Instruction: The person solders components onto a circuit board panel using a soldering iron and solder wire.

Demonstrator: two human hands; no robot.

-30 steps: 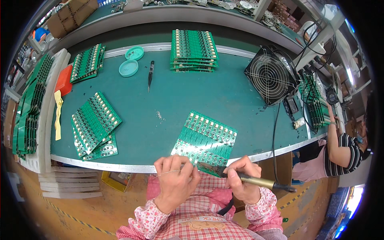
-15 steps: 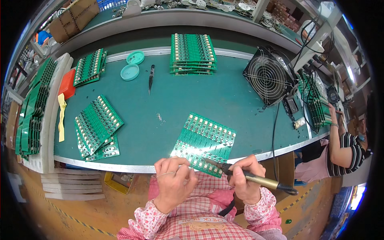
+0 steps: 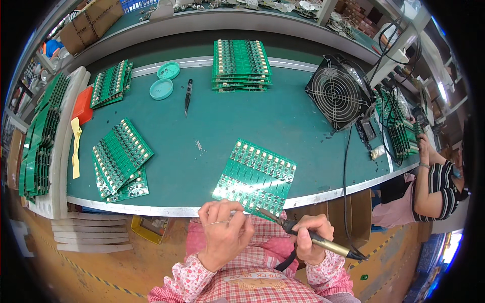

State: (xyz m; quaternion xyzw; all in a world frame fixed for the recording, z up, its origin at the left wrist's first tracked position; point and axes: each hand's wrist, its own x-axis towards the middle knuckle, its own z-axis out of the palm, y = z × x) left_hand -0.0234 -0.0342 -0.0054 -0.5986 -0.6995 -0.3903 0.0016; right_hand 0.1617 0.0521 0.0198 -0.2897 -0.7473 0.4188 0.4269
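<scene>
A green circuit board panel with rows of pale components lies at the table's front edge, its near corner jutting past it. My right hand is closed around the handle of a soldering iron, which slants up to the left. The iron's tip is over the panel's near edge; whether it touches cannot be told. At the panel's near left side my left hand is closed, thumb and fingers pinched together. What lies in that pinch, if anything, is too small to make out.
Stacked panels stand at the back, more panels at left. Tweezers lie near two turquoise dishes. A black fan stands at right; a cable hangs over the edge. A co-worker's arm is at far right.
My right hand and the soldering iron have come a little nearer to me, the iron now sloping more steeply. My left fingers have shifted slightly down and right. The co-worker's hand has moved up.
</scene>
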